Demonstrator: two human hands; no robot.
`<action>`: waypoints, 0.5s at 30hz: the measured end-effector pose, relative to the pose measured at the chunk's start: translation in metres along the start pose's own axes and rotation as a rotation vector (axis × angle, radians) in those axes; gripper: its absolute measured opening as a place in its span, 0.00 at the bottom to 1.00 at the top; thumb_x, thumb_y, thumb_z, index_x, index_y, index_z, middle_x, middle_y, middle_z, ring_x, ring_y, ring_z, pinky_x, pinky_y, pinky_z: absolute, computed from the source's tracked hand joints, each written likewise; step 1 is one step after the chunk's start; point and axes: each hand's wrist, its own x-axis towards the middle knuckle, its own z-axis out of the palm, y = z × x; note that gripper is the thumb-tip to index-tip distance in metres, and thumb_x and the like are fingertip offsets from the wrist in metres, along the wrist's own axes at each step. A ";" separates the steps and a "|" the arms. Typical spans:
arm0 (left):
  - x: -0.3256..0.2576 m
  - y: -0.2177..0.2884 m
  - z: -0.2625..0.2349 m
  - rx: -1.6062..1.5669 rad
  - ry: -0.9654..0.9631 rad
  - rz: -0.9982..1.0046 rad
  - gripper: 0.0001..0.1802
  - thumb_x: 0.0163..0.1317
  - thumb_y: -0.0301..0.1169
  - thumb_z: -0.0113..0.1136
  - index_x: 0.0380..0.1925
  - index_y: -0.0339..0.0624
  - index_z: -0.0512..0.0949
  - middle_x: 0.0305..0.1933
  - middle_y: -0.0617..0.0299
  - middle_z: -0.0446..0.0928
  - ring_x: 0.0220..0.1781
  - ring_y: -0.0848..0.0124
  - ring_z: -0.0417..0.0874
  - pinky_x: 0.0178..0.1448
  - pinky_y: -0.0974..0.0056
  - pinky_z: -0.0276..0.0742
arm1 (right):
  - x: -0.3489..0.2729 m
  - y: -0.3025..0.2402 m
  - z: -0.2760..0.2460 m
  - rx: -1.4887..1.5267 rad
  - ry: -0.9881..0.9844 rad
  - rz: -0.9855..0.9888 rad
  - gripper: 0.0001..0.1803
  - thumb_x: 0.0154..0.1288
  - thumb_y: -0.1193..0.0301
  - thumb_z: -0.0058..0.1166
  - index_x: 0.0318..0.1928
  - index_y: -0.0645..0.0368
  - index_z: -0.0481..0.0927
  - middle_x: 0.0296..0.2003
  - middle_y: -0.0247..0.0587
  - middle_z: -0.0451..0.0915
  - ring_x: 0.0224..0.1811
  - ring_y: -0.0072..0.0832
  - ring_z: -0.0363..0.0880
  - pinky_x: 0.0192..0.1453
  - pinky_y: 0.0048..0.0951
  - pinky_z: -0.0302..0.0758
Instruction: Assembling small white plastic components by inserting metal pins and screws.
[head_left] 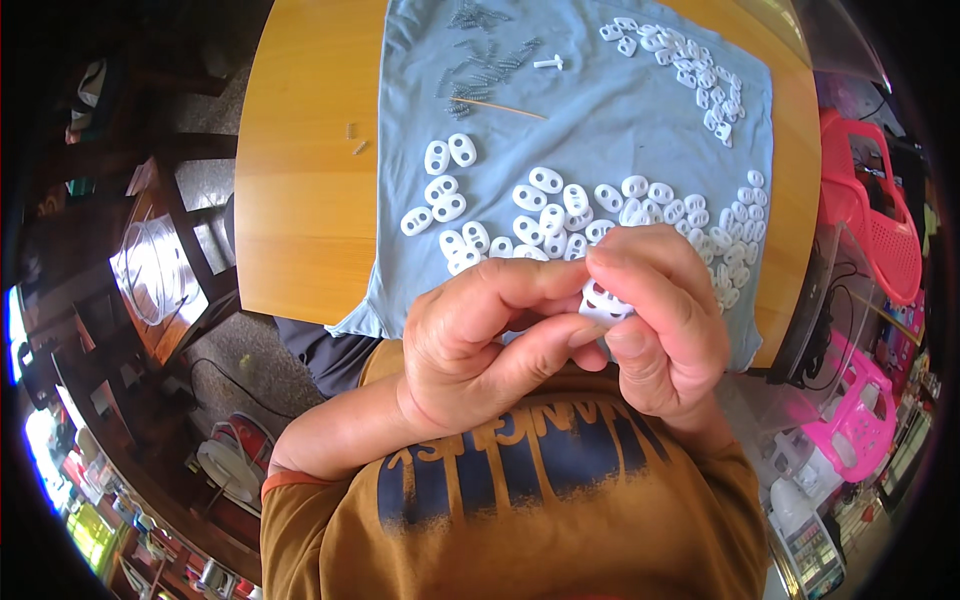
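Observation:
Close to my chest, at the near edge of the cloth, both hands hold a small white plastic two-hole cord lock (604, 302). The thumb and fingers of my left hand (490, 330) are closed against its left side. My right hand (665, 320) pinches it from the right, its fingertips curled over the top and the thumb below. Parts of the piece are hidden behind the fingers. Just beyond the hands lie several loose white oval two-hole pieces (545, 180) on a light blue cloth (580, 120).
Small metal springs (480, 75) are heaped at the far left of the cloth, beside a thin wooden stick (500, 108) and a white T-shaped piece (548, 62). More white plastic parts (690, 65) lie far right. A wooden table (310, 150) supports the cloth. Red chair (870, 210) stands right.

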 end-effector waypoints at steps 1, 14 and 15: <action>0.001 0.001 0.000 -0.017 -0.007 -0.009 0.13 0.57 0.18 0.57 0.43 0.29 0.72 0.35 0.55 0.79 0.33 0.72 0.83 0.35 0.72 0.80 | 0.000 0.000 0.000 -0.011 -0.001 -0.004 0.18 0.66 0.69 0.48 0.52 0.68 0.72 0.35 0.39 0.74 0.30 0.25 0.71 0.34 0.25 0.70; -0.001 -0.002 0.003 -0.094 0.017 -0.025 0.18 0.58 0.20 0.57 0.49 0.30 0.70 0.34 0.58 0.78 0.30 0.75 0.80 0.34 0.72 0.76 | 0.001 0.000 0.012 -0.052 0.091 -0.034 0.19 0.67 0.66 0.44 0.51 0.68 0.72 0.35 0.39 0.74 0.30 0.27 0.70 0.32 0.26 0.68; -0.002 -0.002 0.002 -0.094 0.018 -0.024 0.18 0.58 0.20 0.57 0.49 0.30 0.70 0.34 0.58 0.78 0.30 0.75 0.80 0.34 0.72 0.76 | 0.001 0.000 0.013 -0.052 0.090 -0.036 0.19 0.67 0.66 0.44 0.51 0.68 0.72 0.35 0.39 0.74 0.30 0.27 0.70 0.32 0.26 0.68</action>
